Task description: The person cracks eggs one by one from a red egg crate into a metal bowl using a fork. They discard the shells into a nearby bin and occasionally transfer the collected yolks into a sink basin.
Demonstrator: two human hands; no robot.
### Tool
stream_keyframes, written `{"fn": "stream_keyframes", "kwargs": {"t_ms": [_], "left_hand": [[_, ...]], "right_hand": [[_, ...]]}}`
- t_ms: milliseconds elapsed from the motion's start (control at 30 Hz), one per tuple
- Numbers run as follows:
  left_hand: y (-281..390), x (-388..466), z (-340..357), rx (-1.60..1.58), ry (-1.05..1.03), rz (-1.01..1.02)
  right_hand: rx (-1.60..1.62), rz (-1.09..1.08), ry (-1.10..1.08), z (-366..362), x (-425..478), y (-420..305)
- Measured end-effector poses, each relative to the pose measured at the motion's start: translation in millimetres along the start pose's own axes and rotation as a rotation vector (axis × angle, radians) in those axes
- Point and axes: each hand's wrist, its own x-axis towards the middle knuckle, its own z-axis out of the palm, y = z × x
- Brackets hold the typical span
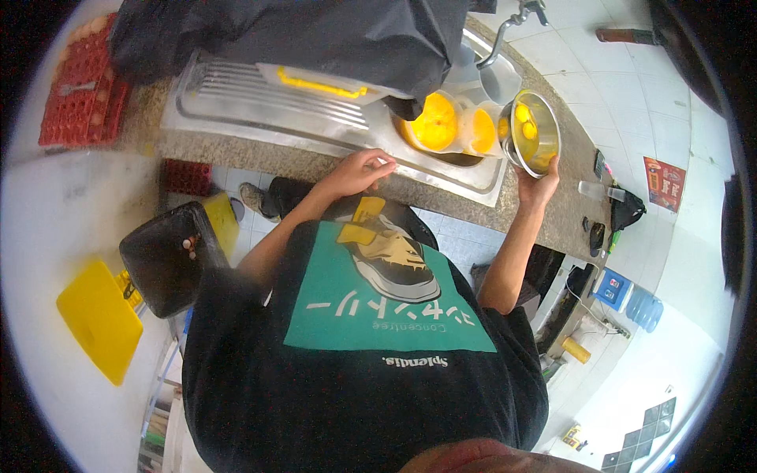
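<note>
My right hand [539, 180] grips a steel bowl [556, 133] by its lower edge. The bowl is tilted, and several egg yolks lie in clear egg white inside. Beside it, over the sink basin, are two pale plastic containers: a large one [408, 135] with a mass of yolk and a smaller one [467, 121] with yolk too. My left hand [369, 171] hovers at the front edge of the steel sink [331, 135], its fingers loosely curled, with nothing visible in them. A clear container [502, 77] stands behind, under the faucet [502, 41].
Red egg trays [77, 112] are stacked at the left end of the stone counter [230, 155]. A black cloth or bag [284, 35] hangs over the sink's back. A black bin [159, 260] with eggshells stands at the lower left. Plastic cups [591, 189] lie on the right.
</note>
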Motion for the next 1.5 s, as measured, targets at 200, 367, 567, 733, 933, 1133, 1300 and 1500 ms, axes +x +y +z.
{"fn": "stream_keyframes", "kwargs": {"t_ms": [200,367,567,733,933,1133,1300,1500], "left_hand": [[-0.2,10.3,0.0,0.028,0.021,0.011],[2.2,14.2,-0.9,0.018,0.01,-0.007],[5.9,14.2,-1.2,0.043,0.014,0.013],[0.3,15.1,-1.1,0.071,0.031,0.053],[4.8,8.9,-3.0,0.077,0.073,0.016],[12.7,0.3,1.1,0.089,0.075,-0.041],[6.8,-3.2,-2.4,0.157,0.083,-0.076],[11.5,-13.1,-6.8,0.078,0.085,-0.138]], "right_hand": [[0.13,0.02,-0.068,-21.1,10.5,-18.8],[0.103,-0.013,-0.062,-25.7,30.3,-40.7],[-0.34,-0.224,0.122,-21.6,84.6,-39.7],[-0.913,-0.535,0.312,-30.9,150.7,-18.4],[-1.287,-0.769,0.218,30.1,140.6,-14.8],[-1.44,-1.044,0.111,42.4,141.8,-12.5],[-1.414,-1.198,0.031,53.8,122.8,-22.9],[-1.099,-1.059,0.273,38.8,134.2,-7.0]]}}
